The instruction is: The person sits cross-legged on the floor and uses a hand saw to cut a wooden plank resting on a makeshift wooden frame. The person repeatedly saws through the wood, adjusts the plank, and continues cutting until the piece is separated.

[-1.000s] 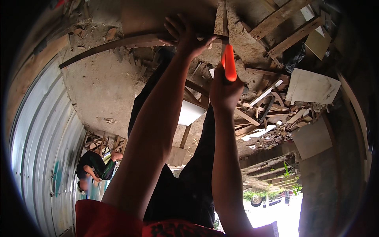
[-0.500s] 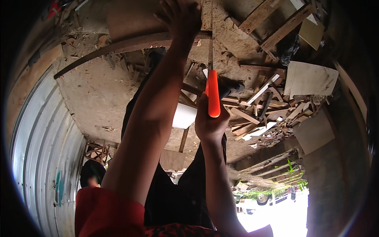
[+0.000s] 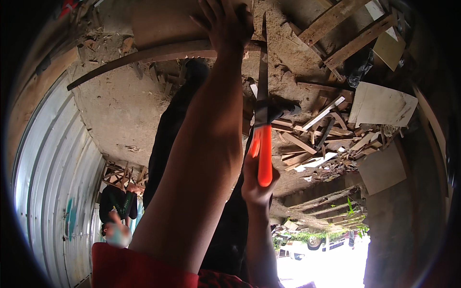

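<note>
My right hand is wrapped round the orange handle of a handsaw. Its long, tapering blade points away from me and lies against the right end of a wooden strip, which looks curved in this view. My left hand rests on the work beside the blade, fingers spread, its palm about over the strip near that end. Under and beyond the hand is a flat brown board. How deep the blade sits in the wood cannot be made out.
Wood offcuts lie heaped on the dirt floor at right, below a pale panel. Wooden beams stand at far right. A corrugated metal wall runs along the left. Another person is at lower left.
My right hand has drawn the saw back toward me, and more of the blade shows. My left hand stays on the work, its forearm shifted slightly right in view.
</note>
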Tool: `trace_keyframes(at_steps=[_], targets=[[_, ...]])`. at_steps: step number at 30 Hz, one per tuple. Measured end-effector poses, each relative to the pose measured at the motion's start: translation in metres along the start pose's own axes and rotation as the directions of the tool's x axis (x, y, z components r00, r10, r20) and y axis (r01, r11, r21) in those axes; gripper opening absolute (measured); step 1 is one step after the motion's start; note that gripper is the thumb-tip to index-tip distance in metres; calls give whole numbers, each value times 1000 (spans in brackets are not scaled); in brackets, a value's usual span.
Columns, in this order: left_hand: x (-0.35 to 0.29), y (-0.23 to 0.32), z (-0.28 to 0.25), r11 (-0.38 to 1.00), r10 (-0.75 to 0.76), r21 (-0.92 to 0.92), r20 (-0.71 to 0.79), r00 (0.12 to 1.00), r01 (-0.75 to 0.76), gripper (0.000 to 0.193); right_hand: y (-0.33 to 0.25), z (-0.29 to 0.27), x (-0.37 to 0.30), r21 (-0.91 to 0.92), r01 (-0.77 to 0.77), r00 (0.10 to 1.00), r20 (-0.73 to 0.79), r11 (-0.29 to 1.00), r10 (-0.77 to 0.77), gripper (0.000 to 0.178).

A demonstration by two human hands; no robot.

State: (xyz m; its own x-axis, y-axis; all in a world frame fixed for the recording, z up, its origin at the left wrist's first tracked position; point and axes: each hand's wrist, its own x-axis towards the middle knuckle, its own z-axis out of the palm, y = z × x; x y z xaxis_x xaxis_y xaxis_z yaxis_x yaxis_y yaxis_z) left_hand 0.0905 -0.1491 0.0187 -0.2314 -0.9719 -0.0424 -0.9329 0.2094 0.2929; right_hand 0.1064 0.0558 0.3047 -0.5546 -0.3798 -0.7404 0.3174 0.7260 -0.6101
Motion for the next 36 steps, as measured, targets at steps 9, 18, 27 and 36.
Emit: trace_keyframes(at_steps=[9,18,27,36], targets=[[6,1,-3,999,-19,29,49,999,18,78,-3,19,89,-97,109,993,45,989,-105,22],[6,4,-11,999,-53,2,66,996,53,80,-10,-12,-16,-190,176,984,23,966,-174,12],[7,-5,-2,999,45,-14,146,988,-44,91,-15,39,156,-102,48,999,3,994,-48,17],[4,-6,-4,994,-38,104,193,981,19,39,-36,-40,-22,-257,-23,996,79,966,45,9]])
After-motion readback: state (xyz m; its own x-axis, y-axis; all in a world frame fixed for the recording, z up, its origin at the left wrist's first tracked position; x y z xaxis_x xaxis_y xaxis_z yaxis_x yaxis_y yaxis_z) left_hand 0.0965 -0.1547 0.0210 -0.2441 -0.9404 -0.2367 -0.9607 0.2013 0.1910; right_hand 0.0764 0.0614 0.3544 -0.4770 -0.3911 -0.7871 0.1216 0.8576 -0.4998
